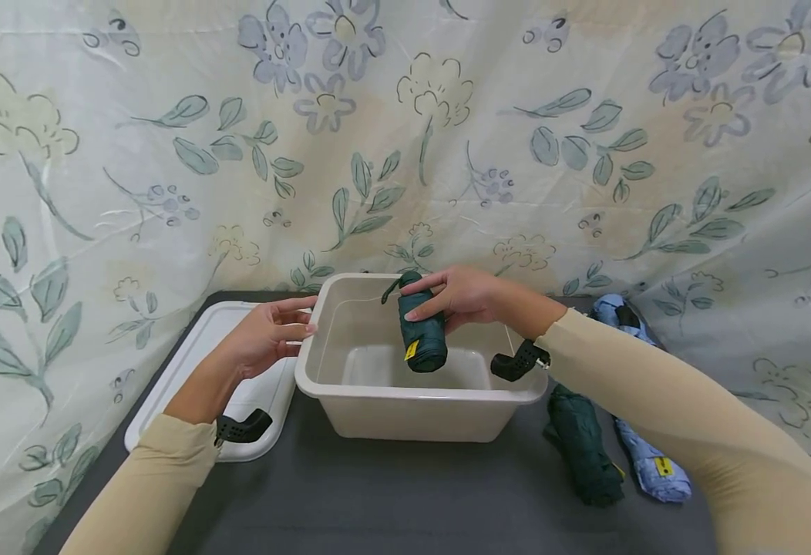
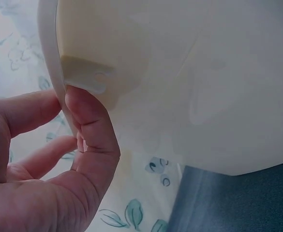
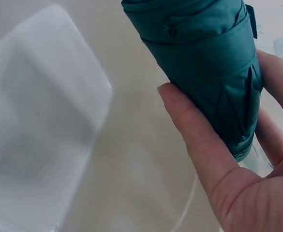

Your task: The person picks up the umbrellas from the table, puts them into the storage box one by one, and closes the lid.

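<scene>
My right hand (image 1: 471, 297) grips a dark green folded umbrella (image 1: 422, 331) with a yellow tag and a wrist strap. It holds the umbrella inside the mouth of a beige plastic bin (image 1: 405, 416), above the bottom. In the right wrist view, the thumb and fingers wrap the green umbrella (image 3: 209, 67) from both sides. On the bin's left side, my left hand (image 1: 270, 335) holds the rim. The left wrist view shows the left hand (image 2: 83, 154) pinching the rim of the bin (image 2: 180, 96), its thumb tucked beneath.
A white lid (image 1: 253, 439) lies left of the bin, partly under the left forearm. Right of the bin lie another dark green umbrella (image 1: 582, 451) and a light blue one (image 1: 655, 470), partly hidden by the right sleeve. Floral cloth (image 1: 405, 154) hangs behind the dark tabletop (image 1: 405, 493).
</scene>
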The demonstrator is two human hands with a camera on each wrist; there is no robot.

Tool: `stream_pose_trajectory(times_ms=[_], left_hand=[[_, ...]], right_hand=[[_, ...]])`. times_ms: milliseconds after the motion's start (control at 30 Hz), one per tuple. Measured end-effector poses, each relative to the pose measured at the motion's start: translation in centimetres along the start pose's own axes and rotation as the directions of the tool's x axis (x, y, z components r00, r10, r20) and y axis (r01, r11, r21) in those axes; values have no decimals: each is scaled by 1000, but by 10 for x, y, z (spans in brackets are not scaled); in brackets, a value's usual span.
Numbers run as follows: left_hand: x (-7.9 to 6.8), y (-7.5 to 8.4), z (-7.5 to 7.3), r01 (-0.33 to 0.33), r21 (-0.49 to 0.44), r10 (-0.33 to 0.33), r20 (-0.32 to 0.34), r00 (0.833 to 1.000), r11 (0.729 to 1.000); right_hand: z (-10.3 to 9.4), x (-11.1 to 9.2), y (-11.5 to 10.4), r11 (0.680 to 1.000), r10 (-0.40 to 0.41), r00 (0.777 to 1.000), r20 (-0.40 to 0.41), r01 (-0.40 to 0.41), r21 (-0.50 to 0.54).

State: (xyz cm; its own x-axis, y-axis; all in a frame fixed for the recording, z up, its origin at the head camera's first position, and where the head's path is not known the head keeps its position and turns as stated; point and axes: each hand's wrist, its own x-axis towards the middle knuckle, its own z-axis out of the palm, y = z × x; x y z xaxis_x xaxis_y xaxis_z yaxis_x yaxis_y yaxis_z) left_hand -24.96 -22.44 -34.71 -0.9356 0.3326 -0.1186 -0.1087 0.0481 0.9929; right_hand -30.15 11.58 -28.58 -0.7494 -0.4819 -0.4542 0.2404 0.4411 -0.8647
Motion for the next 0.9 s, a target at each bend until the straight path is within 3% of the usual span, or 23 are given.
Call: stream_pose_trajectory(times_ms=[233, 533, 900], left_hand=[[-1, -2, -2, -5, -5, 5, 0, 1000, 1000], [-4, -5, -3, 4, -33, -5, -16, 1000, 999], [0, -7, 1, -1, -72, -1, -25, 1000, 997]], right_hand=[[17, 20, 1, 1000, 24, 997, 72, -23, -8], [37, 38, 8, 995, 70, 992, 102, -63, -76], [55, 58, 14, 992, 100, 988, 116, -91, -82]])
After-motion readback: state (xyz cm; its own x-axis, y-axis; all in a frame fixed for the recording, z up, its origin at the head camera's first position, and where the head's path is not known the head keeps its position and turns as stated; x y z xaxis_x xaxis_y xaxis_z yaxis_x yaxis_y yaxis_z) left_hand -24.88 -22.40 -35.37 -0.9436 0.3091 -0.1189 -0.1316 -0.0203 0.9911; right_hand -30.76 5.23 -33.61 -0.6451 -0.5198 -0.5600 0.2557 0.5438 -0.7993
